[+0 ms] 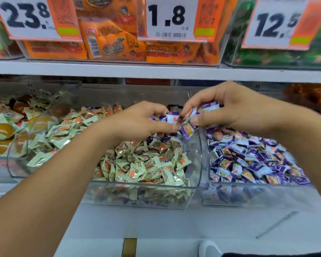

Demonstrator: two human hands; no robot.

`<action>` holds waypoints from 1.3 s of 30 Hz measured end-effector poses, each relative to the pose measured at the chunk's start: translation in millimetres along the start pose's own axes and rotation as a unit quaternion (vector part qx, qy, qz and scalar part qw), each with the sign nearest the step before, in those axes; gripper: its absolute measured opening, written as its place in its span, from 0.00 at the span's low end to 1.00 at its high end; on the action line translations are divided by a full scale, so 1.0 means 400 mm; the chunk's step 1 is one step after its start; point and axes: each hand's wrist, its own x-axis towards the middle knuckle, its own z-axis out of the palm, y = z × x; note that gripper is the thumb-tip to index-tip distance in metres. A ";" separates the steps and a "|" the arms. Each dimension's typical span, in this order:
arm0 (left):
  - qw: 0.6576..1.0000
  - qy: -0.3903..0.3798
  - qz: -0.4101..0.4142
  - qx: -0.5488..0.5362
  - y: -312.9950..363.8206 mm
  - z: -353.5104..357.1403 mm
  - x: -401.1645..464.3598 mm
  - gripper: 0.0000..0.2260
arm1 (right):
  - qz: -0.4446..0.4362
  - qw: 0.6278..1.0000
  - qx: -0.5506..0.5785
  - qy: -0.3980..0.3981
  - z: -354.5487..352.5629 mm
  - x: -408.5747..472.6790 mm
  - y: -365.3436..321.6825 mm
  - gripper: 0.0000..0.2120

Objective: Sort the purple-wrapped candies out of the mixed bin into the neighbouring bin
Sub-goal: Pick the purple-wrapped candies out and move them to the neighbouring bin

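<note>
The clear mixed bin [141,196] in the middle holds mostly pale green and gold wrapped candies [137,164], with a few purple ones at its back right. The neighbouring bin [248,195] on the right is full of purple-wrapped candies [248,158]. My left hand [139,121] hovers over the mixed bin's back right corner and pinches purple-wrapped candies [171,117]. My right hand [233,110] is above the wall between the two bins and grips a bunch of purple-wrapped candies [191,119]. The fingertips of both hands nearly touch.
A third clear bin [17,164] on the left holds green-wrapped sweets and orange jelly cups. A white shelf [156,71] runs just above the bins, carrying orange snack packs [109,39] and price signs [170,17]. A white ledge [174,225] lies in front.
</note>
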 end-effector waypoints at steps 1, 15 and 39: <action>1.000 0.001 0.020 -0.019 0.034 0.012 0.003 0.08 | 0.029 0.997 0.072 0.012 -0.027 -0.032 0.012 0.07; 0.971 -0.069 0.088 0.211 0.244 0.238 0.177 0.27 | 0.331 0.922 0.030 0.198 -0.205 -0.135 0.161 0.15; 0.925 0.020 -0.078 0.370 -0.126 -0.014 -0.014 0.26 | 0.251 0.915 -0.316 -0.017 0.155 0.303 0.028 0.17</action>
